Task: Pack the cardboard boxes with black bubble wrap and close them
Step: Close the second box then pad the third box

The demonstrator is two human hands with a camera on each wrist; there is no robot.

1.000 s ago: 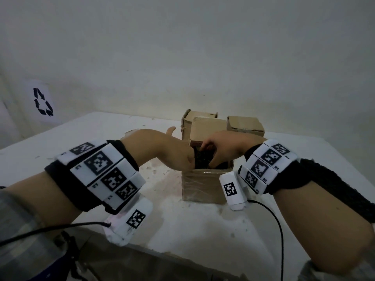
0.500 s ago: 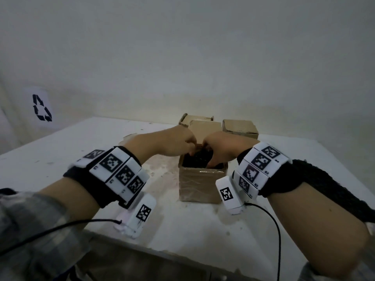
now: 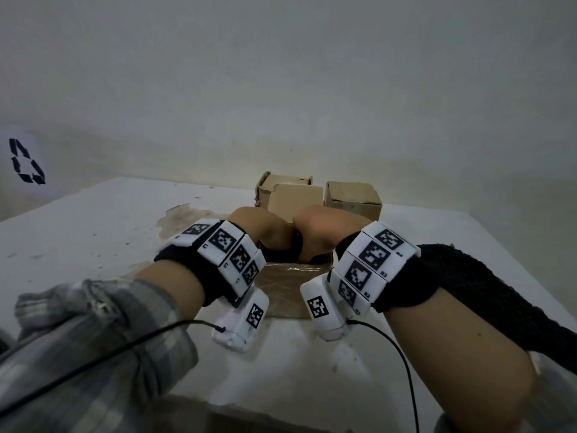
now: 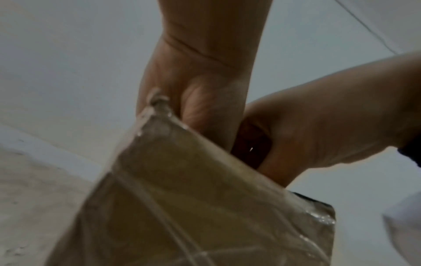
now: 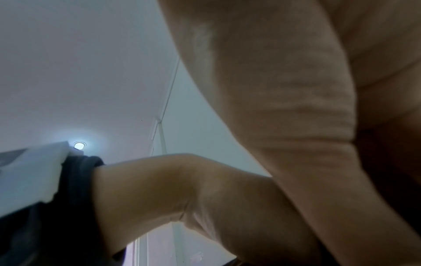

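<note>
white table (image 3: pixel 93 220) – stained, speckled | pale wall (image 3: pixel 281 89) behind | black recycling sign (image 3: pixel 26 162) – far left

tape-wrapped cardboard box (image 3: pixel 290 289): upright, open-topped | black bubble wrap (image 3: pixel 295 245): inside, at its mouth

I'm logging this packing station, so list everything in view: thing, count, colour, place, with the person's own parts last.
open cardboard box: 1, brown, taped, on the table under both hands
black bubble wrap: 1 wad, black, in the open box's mouth
other cardboard boxes: 3, brown, behind the open box near the wall
table: 1, white, stained
recycling sign: 1, black on white, left wall
ceiling lamp: 1, lit
left hand: reaches into the box, fingers hidden
right hand: reaches into the box, fingers hidden
</note>
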